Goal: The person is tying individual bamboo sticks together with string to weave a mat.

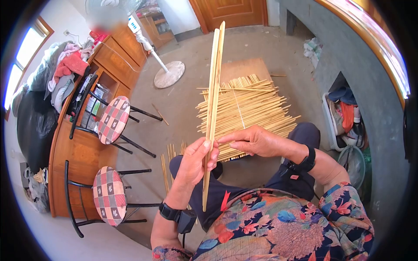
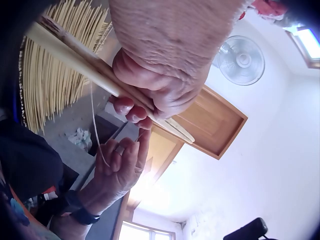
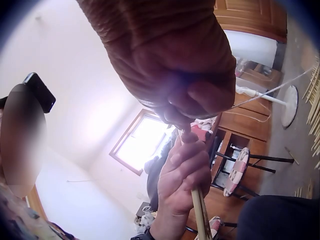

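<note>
Two long pale sticks (image 1: 212, 87) stand nearly upright in front of the body, gripped near their lower part by the left hand (image 1: 196, 158). Its thumb lies across them, its fingers behind. The right hand (image 1: 257, 141) meets the left fingertips, index finger stretched out and the other fingers curled. A thin white string (image 2: 93, 117) runs into those curled fingers, as the left wrist view shows. Beyond the hands lies a wide layer of similar sticks (image 1: 248, 117), side by side, with the string crossing over it.
A flat brown board (image 1: 248, 67) shows behind the stick layer. Loose sticks (image 1: 164, 174) lie by the left knee. To the left are two stools with checked seats (image 1: 114, 119), a wooden cabinet (image 1: 72, 174) and a standing fan's base (image 1: 169, 74). A shoe-filled bin (image 1: 333, 122) is at right.
</note>
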Tool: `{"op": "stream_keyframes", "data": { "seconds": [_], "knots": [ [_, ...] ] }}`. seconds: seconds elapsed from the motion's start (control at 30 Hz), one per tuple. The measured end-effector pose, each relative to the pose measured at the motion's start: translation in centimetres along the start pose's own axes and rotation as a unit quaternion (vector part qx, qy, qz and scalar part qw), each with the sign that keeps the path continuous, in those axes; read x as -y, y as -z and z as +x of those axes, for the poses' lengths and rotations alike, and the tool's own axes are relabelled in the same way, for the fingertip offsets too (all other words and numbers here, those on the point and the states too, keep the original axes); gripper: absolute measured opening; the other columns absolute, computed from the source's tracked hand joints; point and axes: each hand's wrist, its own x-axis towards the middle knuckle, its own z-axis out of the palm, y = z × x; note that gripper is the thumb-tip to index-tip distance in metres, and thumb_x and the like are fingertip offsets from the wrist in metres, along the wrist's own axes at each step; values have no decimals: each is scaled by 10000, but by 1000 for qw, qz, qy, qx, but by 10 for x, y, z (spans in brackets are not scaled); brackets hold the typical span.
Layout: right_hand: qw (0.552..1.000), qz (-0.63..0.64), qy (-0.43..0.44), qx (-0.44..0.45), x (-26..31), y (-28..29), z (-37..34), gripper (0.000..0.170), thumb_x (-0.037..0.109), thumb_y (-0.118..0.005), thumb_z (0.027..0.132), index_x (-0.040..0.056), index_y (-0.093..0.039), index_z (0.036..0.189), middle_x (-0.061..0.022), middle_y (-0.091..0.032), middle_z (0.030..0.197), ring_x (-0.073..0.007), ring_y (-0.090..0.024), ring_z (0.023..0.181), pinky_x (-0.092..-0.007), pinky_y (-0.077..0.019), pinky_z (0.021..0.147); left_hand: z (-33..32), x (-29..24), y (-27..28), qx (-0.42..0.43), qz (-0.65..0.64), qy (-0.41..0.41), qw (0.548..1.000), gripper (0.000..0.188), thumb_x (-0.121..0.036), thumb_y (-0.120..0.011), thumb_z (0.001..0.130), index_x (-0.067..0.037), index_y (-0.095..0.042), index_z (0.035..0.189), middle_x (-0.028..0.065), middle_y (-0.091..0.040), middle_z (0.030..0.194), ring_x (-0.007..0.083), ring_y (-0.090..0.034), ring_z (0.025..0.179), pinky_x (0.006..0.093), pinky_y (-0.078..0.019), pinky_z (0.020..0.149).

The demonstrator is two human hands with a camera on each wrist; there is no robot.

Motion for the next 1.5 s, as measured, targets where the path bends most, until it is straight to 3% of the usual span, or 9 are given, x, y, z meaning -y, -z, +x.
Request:
{"op": "stream_keyframes", "data": {
  "seconds": [0.23,0.33,0.43,0.53,0.97,1.03,1.23,1.37,1.5],
  "knots": [
    [1000,-18,-20,16,-4,7,3,300,161,-491,875,165,-537,1171,-2,-374,504,-63,-396,458,-238,-384,458,8,2,3,-17,66,-6,998,219,-223,-460,900,-12,-516,901,30,-483,660,80,-422,492,190,-349,436],
    [998,-61,-20,-4,-6,8,0,270,166,-493,876,137,-558,1136,-25,-471,551,-83,-435,492,-249,-408,497,12,2,2,-12,61,7,998,218,-217,-456,900,-7,-514,897,30,-487,667,78,-427,499,181,-350,438],
    [997,-49,17,-60,-5,6,-5,229,183,-505,870,76,-584,1057,-91,-625,825,-153,-578,710,-280,-447,659,13,2,-1,-11,73,12,997,221,-218,-456,900,-5,-517,893,28,-489,663,75,-425,505,178,-350,441],
    [994,-86,6,-71,-14,5,-8,216,188,-515,864,58,-588,1019,-100,-625,841,-169,-595,752,-273,-451,678,13,6,-3,-1,86,25,996,221,-217,-457,899,-5,-522,892,23,-487,655,71,-419,508,173,-345,442],
    [988,-113,-34,-104,-13,-2,-19,204,172,-534,858,57,-586,1018,-54,-603,711,-130,-557,637,-256,-454,601,14,15,-4,-16,110,28,993,214,-201,-447,907,-3,-528,905,10,-485,653,59,-419,510,161,-337,440],
    [987,-74,-117,-86,-6,-2,-20,204,167,-531,860,69,-591,1029,-36,-535,624,-121,-502,563,-248,-436,542,14,18,-4,-18,114,28,993,219,-207,-448,908,-4,-529,907,8,-484,653,57,-418,510,160,-337,440],
    [988,-85,-68,-110,-12,-8,-25,206,141,-526,860,72,-593,1043,-40,-478,584,-113,-445,526,-241,-403,492,13,21,-4,-27,128,11,991,218,-213,-445,910,-13,-531,907,2,-482,654,53,-416,509,156,-337,440],
    [987,-63,-80,-123,-13,-9,-26,193,123,-534,853,61,-600,1024,-50,-477,588,-111,-446,531,-251,-404,497,10,24,-5,-32,109,25,993,214,-211,-443,911,-16,-530,900,5,-481,655,55,-414,508,158,-334,437],
    [986,-83,-77,-125,-15,-14,-26,177,88,-555,830,48,-605,994,-106,-590,708,-162,-568,624,-268,-460,572,7,27,-6,-31,88,34,995,212,-208,-445,910,-14,-529,897,8,-480,651,58,-411,505,158,-328,433]
  ]
}}
